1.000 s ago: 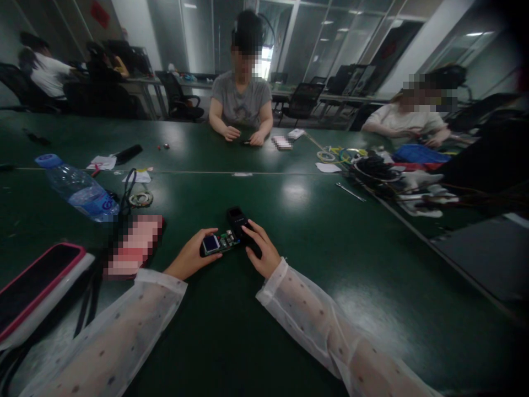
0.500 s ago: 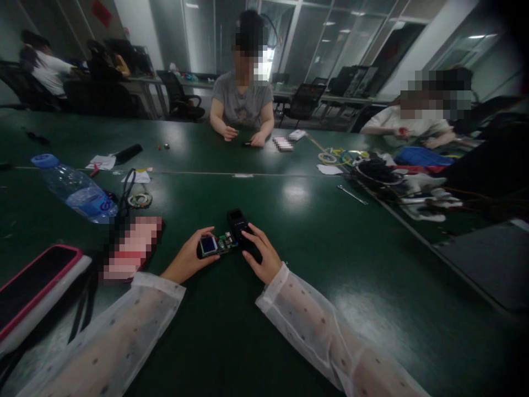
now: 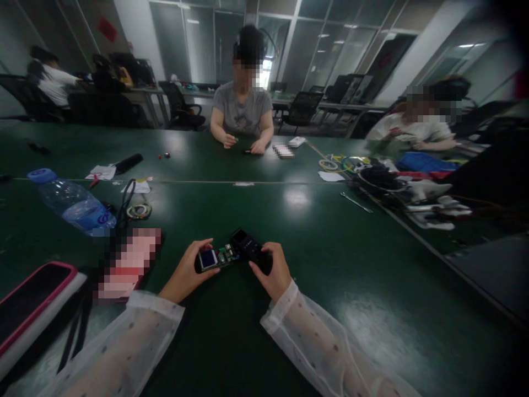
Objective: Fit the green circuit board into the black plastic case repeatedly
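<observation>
My left hand (image 3: 193,267) grips a green circuit board (image 3: 225,254) by its left end, thumb below and fingers above. A small square screen (image 3: 208,258) sits on that end of the board. In my right hand (image 3: 276,269) is a black plastic casing (image 3: 247,243) with a window opening near its far end, held by its near end between thumb and fingers. The casing slants away to the upper left, and its side meets or overlaps the board's right end; whether they touch I cannot tell. Both things are just over the green table (image 3: 231,342).
To the left are a water bottle (image 3: 76,201) lying tilted, a blurred-out pink item (image 3: 130,264), a red-edged phone (image 3: 35,303) and a cable coil (image 3: 139,211). A wrench (image 3: 356,202) and heaped cables (image 3: 380,179) lie right. A person (image 3: 242,105) sits opposite.
My right hand has slid back to the casing's near end, and the casing has turned to point more to the left. My left hand keeps its hold on the board. The view has tilted up slightly.
</observation>
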`<state>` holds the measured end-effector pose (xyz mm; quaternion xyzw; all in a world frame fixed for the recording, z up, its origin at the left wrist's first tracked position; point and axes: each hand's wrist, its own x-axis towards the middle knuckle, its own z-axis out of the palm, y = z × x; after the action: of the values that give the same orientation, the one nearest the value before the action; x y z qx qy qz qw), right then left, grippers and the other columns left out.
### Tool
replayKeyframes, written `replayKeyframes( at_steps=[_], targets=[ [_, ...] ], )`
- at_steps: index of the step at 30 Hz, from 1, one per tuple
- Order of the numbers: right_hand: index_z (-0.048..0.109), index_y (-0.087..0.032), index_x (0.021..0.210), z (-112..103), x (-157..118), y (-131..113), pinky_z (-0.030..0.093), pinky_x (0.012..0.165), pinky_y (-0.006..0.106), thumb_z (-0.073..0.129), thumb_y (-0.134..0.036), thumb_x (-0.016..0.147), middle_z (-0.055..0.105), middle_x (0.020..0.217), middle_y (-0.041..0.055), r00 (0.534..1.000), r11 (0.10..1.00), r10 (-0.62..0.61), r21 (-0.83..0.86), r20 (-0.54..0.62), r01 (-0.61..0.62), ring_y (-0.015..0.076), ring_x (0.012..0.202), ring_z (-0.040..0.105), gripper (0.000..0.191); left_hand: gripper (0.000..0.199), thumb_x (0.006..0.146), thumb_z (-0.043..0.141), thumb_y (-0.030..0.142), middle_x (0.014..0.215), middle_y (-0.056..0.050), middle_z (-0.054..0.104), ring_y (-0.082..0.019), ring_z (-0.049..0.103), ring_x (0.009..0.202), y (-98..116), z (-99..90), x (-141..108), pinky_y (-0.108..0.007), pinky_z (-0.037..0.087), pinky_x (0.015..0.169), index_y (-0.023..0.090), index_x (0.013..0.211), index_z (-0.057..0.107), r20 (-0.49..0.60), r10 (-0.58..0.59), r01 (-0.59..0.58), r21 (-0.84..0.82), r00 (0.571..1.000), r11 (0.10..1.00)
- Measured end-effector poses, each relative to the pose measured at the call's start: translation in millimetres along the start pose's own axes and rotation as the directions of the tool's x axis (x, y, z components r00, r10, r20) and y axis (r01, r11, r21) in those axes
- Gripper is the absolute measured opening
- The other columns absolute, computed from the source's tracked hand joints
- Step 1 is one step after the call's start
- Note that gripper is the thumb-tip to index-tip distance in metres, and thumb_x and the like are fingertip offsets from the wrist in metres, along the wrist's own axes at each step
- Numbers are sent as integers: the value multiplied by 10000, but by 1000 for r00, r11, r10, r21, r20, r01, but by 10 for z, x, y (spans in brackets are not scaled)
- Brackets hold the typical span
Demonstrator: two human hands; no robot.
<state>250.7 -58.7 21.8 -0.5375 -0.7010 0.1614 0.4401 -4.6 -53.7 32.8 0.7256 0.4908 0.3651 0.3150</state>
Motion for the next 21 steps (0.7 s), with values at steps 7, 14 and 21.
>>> replayKeyframes(
  at_steps=[7, 14, 21],
  targets=[
    [427, -235, 1237, -9, 46, 113, 469, 921, 479, 605, -264, 818, 545, 1135, 98, 996, 995, 62, 76, 70, -68, 273, 1062, 555, 456, 629, 784, 683, 366, 1254, -73, 497, -265, 492, 1183, 21, -37, 4, -467, 400, 1001, 303, 1333, 384, 72, -43, 41, 40, 996, 998],
    [426, -273, 1319, -270, 257, 495, 456, 955, 469, 590, -306, 843, 519, 1163, 80, 983, 989, -10, 150, 183, -17, 257, 1104, 536, 505, 600, 779, 683, 314, 1222, -64, 521, -250, 529, 1146, 4, -28, 19, -449, 419, 977, 279, 1307, 400, 40, -91, 90, 39, 995, 995],
    [462, -271, 1295, -411, 340, 720, 434, 998, 460, 595, -367, 848, 540, 1218, 85, 921, 955, -157, 292, 357, 49, 251, 1166, 524, 475, 627, 769, 691, 320, 1213, -48, 541, -236, 552, 1126, -1, -53, 24, -441, 417, 979, 293, 1318, 389, 75, -134, 134, 9, 988, 991]
  ],
)
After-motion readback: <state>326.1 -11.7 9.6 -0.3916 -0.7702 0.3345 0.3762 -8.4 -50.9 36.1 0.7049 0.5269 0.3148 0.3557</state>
